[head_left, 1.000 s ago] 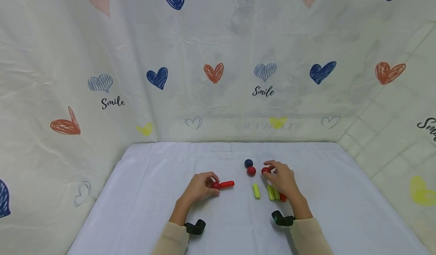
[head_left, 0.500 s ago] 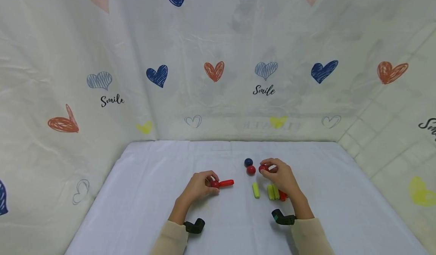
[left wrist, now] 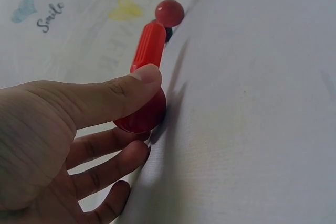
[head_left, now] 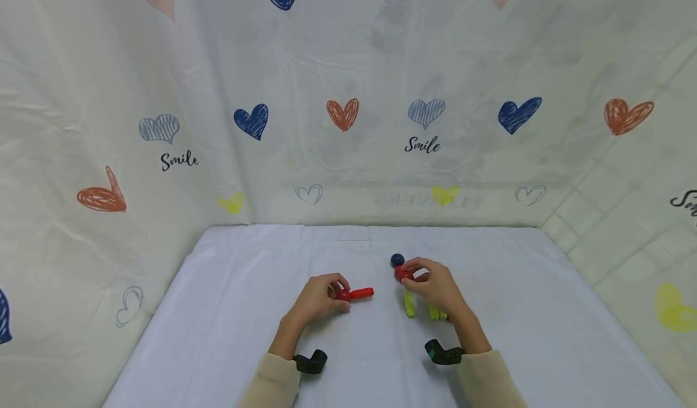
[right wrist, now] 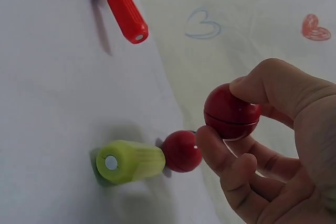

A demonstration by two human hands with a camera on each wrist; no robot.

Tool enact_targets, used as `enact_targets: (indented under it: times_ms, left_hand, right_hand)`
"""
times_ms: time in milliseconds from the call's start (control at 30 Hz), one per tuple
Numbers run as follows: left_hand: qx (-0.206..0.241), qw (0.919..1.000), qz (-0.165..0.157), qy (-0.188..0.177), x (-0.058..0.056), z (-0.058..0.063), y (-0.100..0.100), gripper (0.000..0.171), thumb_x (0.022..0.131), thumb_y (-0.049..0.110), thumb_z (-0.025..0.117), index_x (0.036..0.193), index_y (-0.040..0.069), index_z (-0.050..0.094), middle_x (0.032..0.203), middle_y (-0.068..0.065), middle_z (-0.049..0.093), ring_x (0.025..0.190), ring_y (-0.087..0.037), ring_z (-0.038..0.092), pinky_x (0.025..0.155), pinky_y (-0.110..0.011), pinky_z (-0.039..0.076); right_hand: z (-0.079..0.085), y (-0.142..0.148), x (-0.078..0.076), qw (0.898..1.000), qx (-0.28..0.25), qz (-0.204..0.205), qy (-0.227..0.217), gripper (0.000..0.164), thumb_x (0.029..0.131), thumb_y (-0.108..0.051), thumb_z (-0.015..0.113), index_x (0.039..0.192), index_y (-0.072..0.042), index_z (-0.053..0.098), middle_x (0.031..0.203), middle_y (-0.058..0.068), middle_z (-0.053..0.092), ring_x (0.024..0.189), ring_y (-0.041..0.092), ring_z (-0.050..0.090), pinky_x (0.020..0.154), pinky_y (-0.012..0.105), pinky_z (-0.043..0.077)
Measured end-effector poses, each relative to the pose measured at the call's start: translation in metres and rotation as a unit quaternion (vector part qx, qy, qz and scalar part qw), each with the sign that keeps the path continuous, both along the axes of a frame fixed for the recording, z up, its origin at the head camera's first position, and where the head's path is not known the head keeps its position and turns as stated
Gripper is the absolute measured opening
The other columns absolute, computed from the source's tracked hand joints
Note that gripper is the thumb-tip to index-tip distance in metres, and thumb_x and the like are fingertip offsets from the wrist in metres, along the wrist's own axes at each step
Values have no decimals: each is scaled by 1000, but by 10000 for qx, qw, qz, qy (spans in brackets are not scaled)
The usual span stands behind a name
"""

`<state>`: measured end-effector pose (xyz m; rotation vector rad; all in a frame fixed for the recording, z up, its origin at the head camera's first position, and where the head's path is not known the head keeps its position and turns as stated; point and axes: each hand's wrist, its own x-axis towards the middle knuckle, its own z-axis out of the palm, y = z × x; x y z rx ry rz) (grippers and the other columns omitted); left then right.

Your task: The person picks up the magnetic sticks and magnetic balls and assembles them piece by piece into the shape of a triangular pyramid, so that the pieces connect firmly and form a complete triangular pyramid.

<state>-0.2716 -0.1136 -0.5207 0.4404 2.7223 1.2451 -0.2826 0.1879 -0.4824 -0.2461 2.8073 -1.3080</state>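
My left hand (head_left: 317, 298) pinches a glossy red ball (left wrist: 149, 111) low over the white cloth. A ridged red rod (left wrist: 148, 45) juts from that ball toward the right. My right hand (head_left: 440, 284) holds a second red ball (right wrist: 231, 111) between thumb and fingertips, raised off the cloth. Just beyond it, a third red ball (right wrist: 181, 151) sits on the table, beside a dark blue ball (head_left: 397, 259). In the head view the held ball overlaps the third one. A yellow-green rod (head_left: 409, 305) with a round silvery spot on its end lies nearer me.
Below my right hand lie more yellow-green rods (head_left: 435, 313), with a sliver of red rod (head_left: 449, 319) mostly hidden by the hand. White cloth (head_left: 218, 311) covers the table. A curtain printed with hearts (head_left: 348, 154) rises behind its far edge.
My right hand has moved left with its red ball, up to the red ball on the cloth, covering more of the rods. My left hand has stayed almost still, holding its ball and rod.
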Motion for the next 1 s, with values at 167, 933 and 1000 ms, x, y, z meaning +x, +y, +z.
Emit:
enact_targets:
  times_ms: [167,933,1000]
  left_hand:
    - [-1,10000,-11,46,1,0,0,31,79,21,89,105,23,71,93,7,68,81,-13,59,73,-28,49]
    - [-64,9999,-33,92,0,-1,1,33,77,21,91,102,25,71,93,7,68,82,-12,59,73,-27,49]
    - [-47,9999,-60,101,0,-1,0,33,77,22,91,102,25,71,93,7,68,82,-12,59,73,-27,50]
  right_hand:
    - [-2,-10,1,9998,-73,184,29,22,89,-18,79,109,-17,73,107,5,71,87,18,67,78,31,57]
    - [-19,-44,9,9980,97,604,-134,25,88,-19,81,111,-19,72,103,-2,69,86,15,63,75,32,59]
    - [-20,-46,9,9978,224,609,-122,27,88,-20,81,113,-19,72,103,-3,68,86,15,63,75,31,59]
